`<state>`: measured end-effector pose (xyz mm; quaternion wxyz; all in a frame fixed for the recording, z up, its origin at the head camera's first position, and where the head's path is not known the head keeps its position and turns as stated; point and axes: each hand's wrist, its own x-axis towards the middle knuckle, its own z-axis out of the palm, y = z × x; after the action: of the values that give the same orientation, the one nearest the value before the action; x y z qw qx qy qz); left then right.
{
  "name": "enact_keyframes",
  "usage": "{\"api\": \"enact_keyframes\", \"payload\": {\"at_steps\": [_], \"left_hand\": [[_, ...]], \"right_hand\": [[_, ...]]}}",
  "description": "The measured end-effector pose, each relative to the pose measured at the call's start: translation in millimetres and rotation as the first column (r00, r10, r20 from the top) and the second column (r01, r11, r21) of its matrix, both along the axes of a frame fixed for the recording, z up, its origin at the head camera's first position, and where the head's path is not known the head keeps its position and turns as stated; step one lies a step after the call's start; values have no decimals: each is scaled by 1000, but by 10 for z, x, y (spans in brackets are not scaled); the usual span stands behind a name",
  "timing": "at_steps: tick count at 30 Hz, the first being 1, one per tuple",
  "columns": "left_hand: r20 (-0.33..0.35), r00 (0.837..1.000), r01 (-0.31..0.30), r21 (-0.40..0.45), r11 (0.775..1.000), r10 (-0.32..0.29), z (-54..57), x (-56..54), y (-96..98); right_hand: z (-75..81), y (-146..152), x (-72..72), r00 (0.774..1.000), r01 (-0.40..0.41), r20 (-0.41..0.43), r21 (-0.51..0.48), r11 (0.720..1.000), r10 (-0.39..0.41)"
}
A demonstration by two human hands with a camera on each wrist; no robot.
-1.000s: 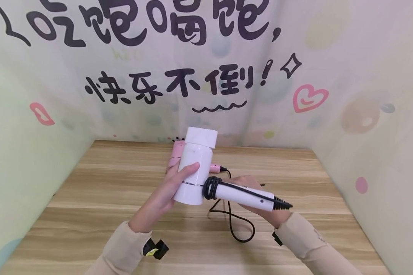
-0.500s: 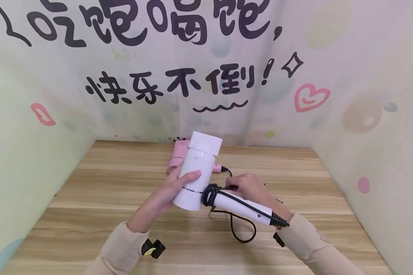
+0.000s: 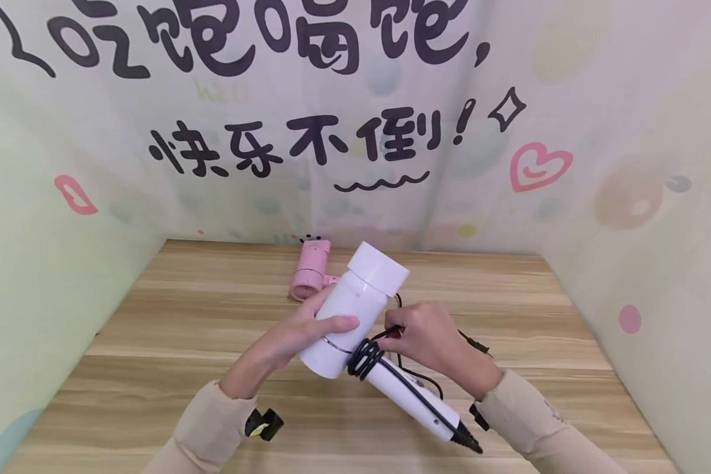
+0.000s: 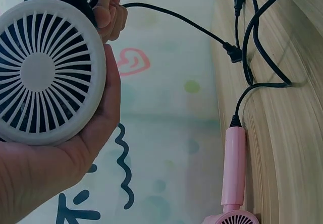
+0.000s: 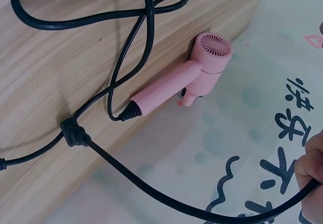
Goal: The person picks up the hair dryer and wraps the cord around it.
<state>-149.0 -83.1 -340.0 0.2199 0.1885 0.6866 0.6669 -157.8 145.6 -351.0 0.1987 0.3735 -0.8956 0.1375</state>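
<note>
A white hair dryer (image 3: 364, 303) is raised above the table, its nozzle tilted to the far right. My left hand (image 3: 296, 329) grips its barrel, thumb across the top. Its slatted air intake (image 4: 38, 72) faces the left wrist camera. A black cord (image 3: 364, 359) is wound in several loops around the handle beside the barrel. My right hand (image 3: 429, 332) pinches the cord's loose end close to those loops. From that hand the cord runs out to a black plug (image 5: 74, 133). The dryer's handle points toward the front right.
A pink hair dryer (image 3: 311, 270) lies at the back of the wooden table (image 3: 184, 316), partly hidden by the white one. Its black cord (image 5: 131, 42) curls over the tabletop. A printed backdrop (image 3: 261, 210) stands behind the table.
The white hair dryer has turned clockwise, its nozzle swinging right and its handle dropping toward the front. My right hand has come from behind the handle and now pinches the cord near the loops.
</note>
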Motion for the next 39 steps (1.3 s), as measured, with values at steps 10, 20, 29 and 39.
{"api": "enact_keyframes", "payload": {"at_steps": [10, 20, 29, 39], "left_hand": [[-33, 998, 44, -34, 998, -45, 18, -18, -9], [-95, 995, 18, -113, 993, -29, -30, -36, 9], [-205, 976, -114, -203, 973, 71, -116, -48, 89], [-342, 900, -369, -267, 890, 271, -71, -45, 107]], "right_hand": [[57, 20, 25, 998, -28, -51, -5, 1000, 27], [72, 42, 11, 995, -63, -85, -126, 990, 52], [113, 5, 68, 999, 36, 15, -136, 990, -35], [250, -87, 161, 994, 64, 98, -60, 996, -57]]}}
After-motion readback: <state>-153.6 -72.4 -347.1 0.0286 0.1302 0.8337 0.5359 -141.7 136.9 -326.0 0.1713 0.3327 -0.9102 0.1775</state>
